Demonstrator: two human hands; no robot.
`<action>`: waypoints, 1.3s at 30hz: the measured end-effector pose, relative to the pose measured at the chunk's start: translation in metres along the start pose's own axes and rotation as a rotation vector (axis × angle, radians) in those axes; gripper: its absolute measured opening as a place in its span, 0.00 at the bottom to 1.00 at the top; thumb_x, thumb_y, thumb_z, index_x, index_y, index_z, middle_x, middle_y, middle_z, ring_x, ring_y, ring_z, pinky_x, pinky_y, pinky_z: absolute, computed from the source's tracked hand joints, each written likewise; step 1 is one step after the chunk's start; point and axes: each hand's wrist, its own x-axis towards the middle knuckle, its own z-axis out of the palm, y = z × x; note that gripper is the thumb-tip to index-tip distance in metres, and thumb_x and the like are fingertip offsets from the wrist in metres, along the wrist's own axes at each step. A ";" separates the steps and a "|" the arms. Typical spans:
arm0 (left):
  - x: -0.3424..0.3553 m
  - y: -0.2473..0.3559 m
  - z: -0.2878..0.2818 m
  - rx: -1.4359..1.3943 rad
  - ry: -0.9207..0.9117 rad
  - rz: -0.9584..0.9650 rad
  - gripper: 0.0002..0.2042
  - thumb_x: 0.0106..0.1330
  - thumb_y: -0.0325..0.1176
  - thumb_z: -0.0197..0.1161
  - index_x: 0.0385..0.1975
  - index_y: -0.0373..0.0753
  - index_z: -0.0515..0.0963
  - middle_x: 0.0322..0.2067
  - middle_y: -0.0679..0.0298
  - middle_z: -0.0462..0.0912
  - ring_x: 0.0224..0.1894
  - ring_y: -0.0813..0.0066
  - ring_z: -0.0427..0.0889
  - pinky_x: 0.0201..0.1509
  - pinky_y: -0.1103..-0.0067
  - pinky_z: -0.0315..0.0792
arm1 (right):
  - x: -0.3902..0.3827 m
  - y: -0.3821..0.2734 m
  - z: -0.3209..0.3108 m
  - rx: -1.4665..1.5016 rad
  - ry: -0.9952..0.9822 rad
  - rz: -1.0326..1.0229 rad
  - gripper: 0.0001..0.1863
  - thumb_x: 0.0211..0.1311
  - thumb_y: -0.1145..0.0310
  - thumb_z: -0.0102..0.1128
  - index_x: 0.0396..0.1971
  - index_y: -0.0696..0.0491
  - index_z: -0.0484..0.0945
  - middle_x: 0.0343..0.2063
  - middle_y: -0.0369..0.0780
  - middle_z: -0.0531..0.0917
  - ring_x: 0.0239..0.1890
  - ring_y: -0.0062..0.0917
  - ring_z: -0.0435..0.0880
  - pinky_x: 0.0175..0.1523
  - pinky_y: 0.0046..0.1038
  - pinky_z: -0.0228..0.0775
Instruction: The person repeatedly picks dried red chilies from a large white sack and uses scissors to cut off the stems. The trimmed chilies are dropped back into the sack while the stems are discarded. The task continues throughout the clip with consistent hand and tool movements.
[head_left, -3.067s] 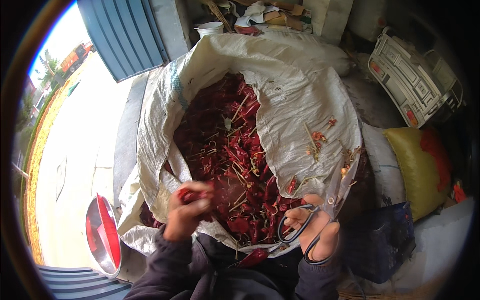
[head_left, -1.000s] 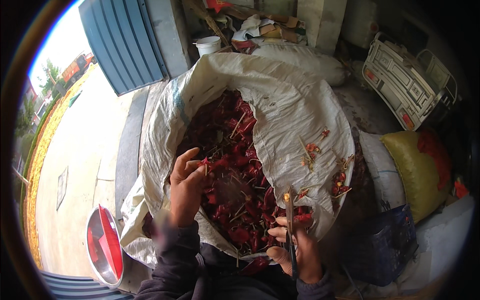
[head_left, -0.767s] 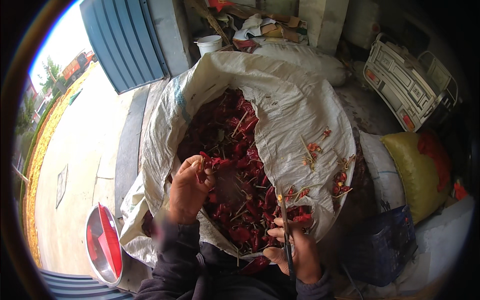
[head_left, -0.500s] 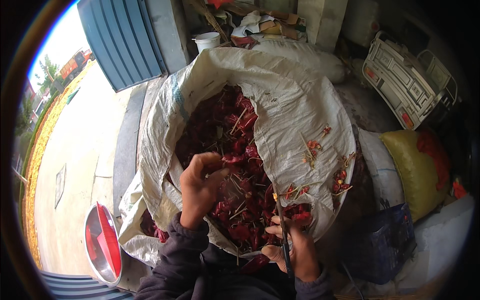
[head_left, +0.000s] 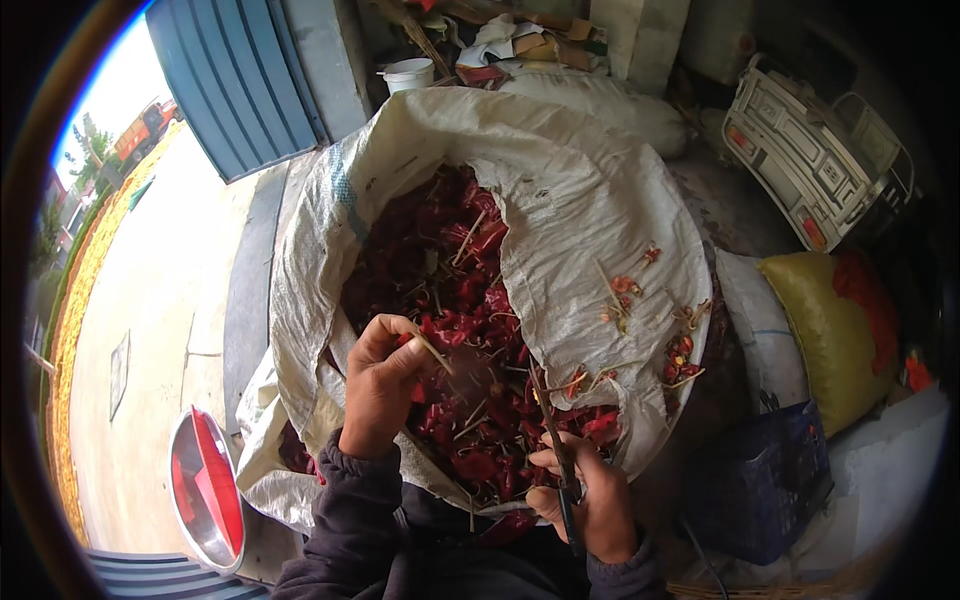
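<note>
My left hand [head_left: 378,390] is closed in a pinch on a dried red chili pepper, mostly hidden by the fingers; its pale stem [head_left: 433,354] sticks out toward the right. In my right hand [head_left: 597,495] is a knife [head_left: 550,425], its long thin dark blade pointing up and away and its black handle against the palm. Both hands are over the near part of a large white woven sack [head_left: 590,200], the left one higher. Dark red dried chilies [head_left: 430,235] with pale stems fill the sack's opening.
Loose stem ends [head_left: 625,285] lie on the sack's folded flap. A metal basin [head_left: 208,490] with something red stands at left. Right are a dark blue crate [head_left: 755,485], a yellow sack [head_left: 835,340] and a vehicle's tailgate [head_left: 800,150]. Behind stands a white bucket [head_left: 408,75].
My left hand has turned and closed its fingertips, and a pale stem now shows from them. My right hand with the knife has barely moved.
</note>
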 end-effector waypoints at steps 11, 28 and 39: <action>0.012 0.000 -0.007 -0.328 -0.082 -0.179 0.06 0.77 0.33 0.57 0.45 0.39 0.78 0.28 0.66 0.78 0.23 0.83 0.69 0.25 0.85 0.62 | -0.006 0.014 0.000 0.298 -0.082 -0.031 0.43 0.58 0.47 0.76 0.63 0.59 0.69 0.48 0.49 0.87 0.48 0.30 0.87 0.53 0.31 0.79; -0.003 -0.021 0.009 0.812 0.039 0.222 0.13 0.69 0.39 0.68 0.38 0.34 0.79 0.26 0.62 0.82 0.23 0.69 0.79 0.28 0.73 0.72 | 0.007 0.011 0.007 0.326 0.052 0.159 0.36 0.61 0.56 0.77 0.61 0.60 0.70 0.44 0.45 0.86 0.35 0.20 0.82 0.43 0.25 0.77; 0.022 -0.032 0.011 0.938 0.152 0.261 0.12 0.57 0.26 0.74 0.40 0.33 0.82 0.30 0.64 0.83 0.33 0.78 0.82 0.40 0.79 0.75 | 0.004 0.016 0.007 0.198 0.085 0.035 0.39 0.58 0.53 0.79 0.61 0.60 0.69 0.45 0.46 0.86 0.43 0.29 0.87 0.45 0.29 0.79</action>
